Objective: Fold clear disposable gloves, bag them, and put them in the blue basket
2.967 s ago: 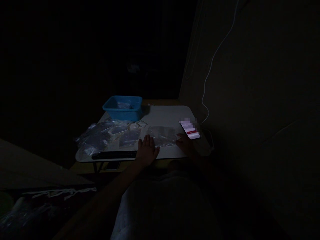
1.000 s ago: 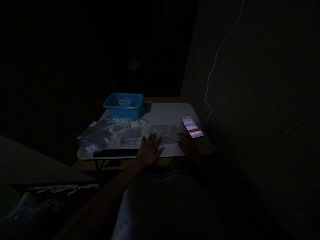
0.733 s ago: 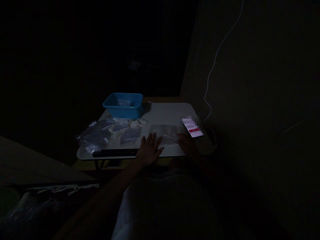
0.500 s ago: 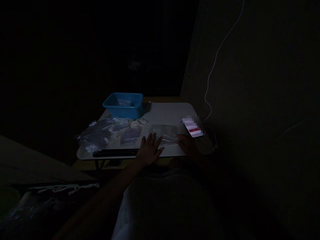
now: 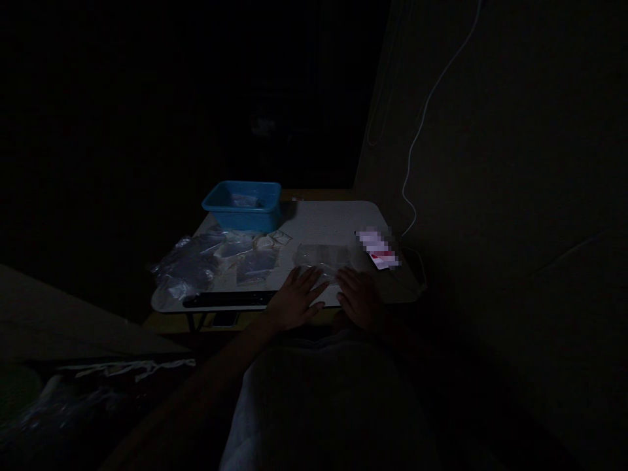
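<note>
A clear plastic bag point(image 5: 324, 255) lies flat on the white table point(image 5: 328, 219) in front of me. My left hand point(image 5: 297, 301) rests on its near left edge, fingers spread. On the near right edge lies my right hand point(image 5: 360, 297), fingers stretched out over the plastic. Neither hand grips anything. Left of my hands are more flat clear bags point(image 5: 256, 265) and a crumpled heap of plastic point(image 5: 189, 271). The scene is dark, so fine detail of the bag is hard to make out.
A blue basin point(image 5: 245, 219) with some plastic inside stands at the table's back left. A lit phone point(image 5: 377, 248) lies at the right, near a white cable point(image 5: 408, 163) hanging along the wall. A long black bar point(image 5: 226, 299) lies along the table's front edge.
My right hand has opened from a curled hold at the bag's right side and moved left and flat onto its near edge. My left hand has slid slightly nearer to me.
</note>
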